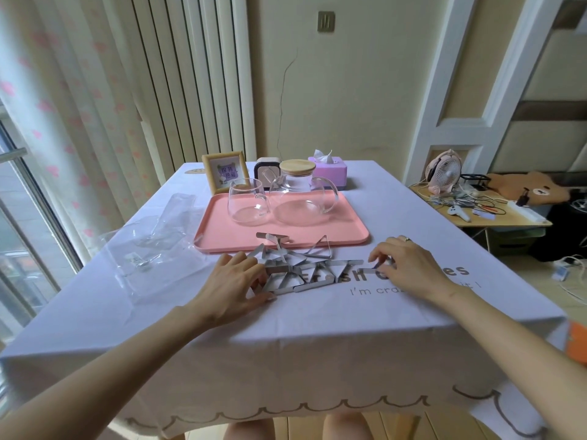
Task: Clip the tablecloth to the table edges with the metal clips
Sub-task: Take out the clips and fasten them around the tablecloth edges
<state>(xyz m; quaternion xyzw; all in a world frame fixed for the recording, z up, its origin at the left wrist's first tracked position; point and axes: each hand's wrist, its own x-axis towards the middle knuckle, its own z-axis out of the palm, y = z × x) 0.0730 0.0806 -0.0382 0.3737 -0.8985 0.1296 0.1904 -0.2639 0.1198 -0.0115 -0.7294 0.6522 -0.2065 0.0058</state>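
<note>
The right hand [409,268] is covering the middle of the tablecloth [317,328] lettering [457,270], and its curled fingers are hiding whether they're actually pinching that clip [365,269]. Both forearms [111,366] are getting cut off at the bottom corners, and the orange thing [576,344] at the right edge too.

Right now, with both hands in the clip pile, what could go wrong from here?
The metal clips lie tangled against the pink tray. Yanking one free with the left hand or right hand could drag others toward the glass cup and glass teapot. The tablecloth is not yet clipped, so tugging its edge might slide the tray and glassware.
</note>
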